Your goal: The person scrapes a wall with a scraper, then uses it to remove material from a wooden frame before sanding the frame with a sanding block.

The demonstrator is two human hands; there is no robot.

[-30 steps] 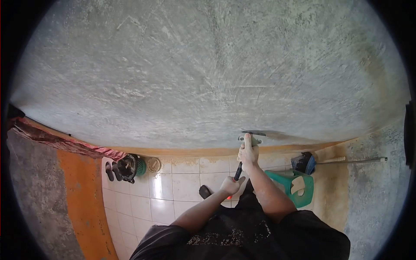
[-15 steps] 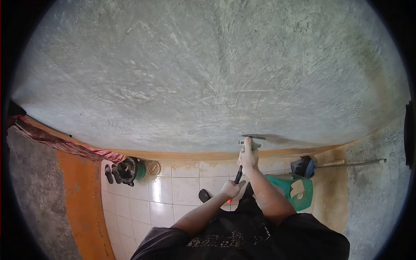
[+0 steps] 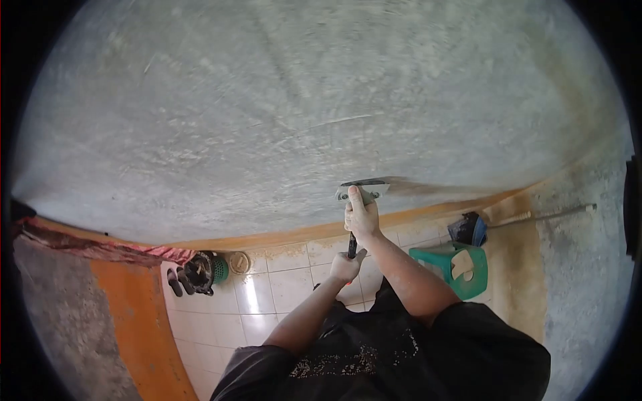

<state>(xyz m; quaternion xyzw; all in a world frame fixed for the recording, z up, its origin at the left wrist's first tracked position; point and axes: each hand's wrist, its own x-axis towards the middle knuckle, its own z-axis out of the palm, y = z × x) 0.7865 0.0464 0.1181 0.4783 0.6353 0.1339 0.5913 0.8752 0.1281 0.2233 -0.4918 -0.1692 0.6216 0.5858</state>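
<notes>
Both my hands are on a long-handled wall scraper [image 3: 374, 190], which has a wide pale metal head and a black handle. Its dark blade edge lies against the rough grey wall [image 3: 267, 120]. My right hand [image 3: 363, 220] is closed round the upper handle near the head, thumb stretched up onto the metal. Lower down, my left hand [image 3: 345, 267] wraps the handle's end, where a bit of red shows. Pale dust coats both hands.
A green plastic stool [image 3: 476, 284] with pale pieces on it stands at right. Beside it are a blue-black bundle [image 3: 470, 229] and a long pole [image 3: 562, 212]. Leftward are a green bin with a black bag [image 3: 200, 271], dark sandals [image 3: 179, 282] and red cloth [image 3: 100, 247].
The scraper and both hands have moved up the wall and somewhat left in view. Both hands keep their hold. The camera view has tilted slightly.
</notes>
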